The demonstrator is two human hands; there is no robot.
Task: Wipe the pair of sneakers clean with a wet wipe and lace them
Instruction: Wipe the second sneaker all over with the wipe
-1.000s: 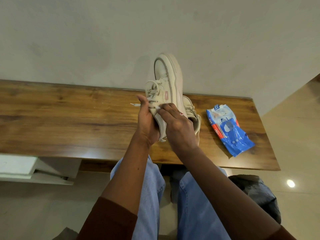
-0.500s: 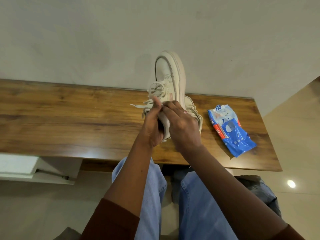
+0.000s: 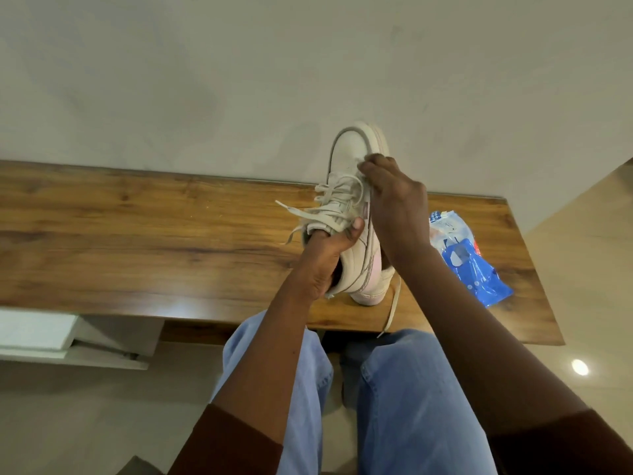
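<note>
Left hand [image 3: 322, 258]: clamped on cream leather sneaker [image 3: 359, 258] at its collar, thumb laid over the tongue.
Right hand [image 3: 397, 207]: fingers [image 3: 375, 166] curled against the toe; hold cannot be told.

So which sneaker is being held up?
The toe-up sneaker in the left hand and right hand; the other sneaker lies mostly hidden on the table behind it.

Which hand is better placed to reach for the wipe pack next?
Probably right. The right hand grips the sneaker near its toe, on the same side as the wipe pack; the left hand is tucked inside the sneaker, holding it up.
</note>
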